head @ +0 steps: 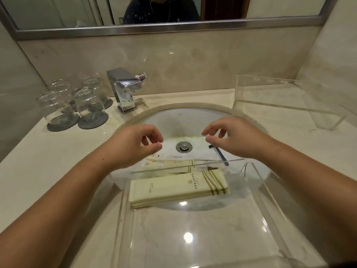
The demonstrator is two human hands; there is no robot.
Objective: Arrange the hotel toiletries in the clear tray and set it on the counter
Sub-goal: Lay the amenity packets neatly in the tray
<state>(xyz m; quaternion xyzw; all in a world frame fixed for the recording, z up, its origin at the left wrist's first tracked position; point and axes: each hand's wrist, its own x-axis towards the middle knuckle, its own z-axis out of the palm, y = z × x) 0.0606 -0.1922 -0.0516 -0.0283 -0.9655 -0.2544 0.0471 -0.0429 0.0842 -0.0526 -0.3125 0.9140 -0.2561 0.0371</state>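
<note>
A clear acrylic tray (195, 240) lies in front of me, its far end reaching over the sink basin (193, 117). Flat cream packets with olive stripes (177, 187) are stacked at the tray's far end. Behind them, more packets and a slim clear-wrapped item (193, 165) lie along the far wall. My left hand (133, 146) and my right hand (237, 138) hover over that far end. Each pinches one end of a thin clear packet (199, 149) stretched between them. A blue-handled razor (220, 153) shows inside it by my right hand.
A second clear tray (286, 107) sits on the marble counter at the right. At the left, several upturned glasses (88, 105) stand on grey coasters. A chrome faucet (125, 89) rises behind the basin, with the drain (184, 147) below my hands. A mirror hangs above.
</note>
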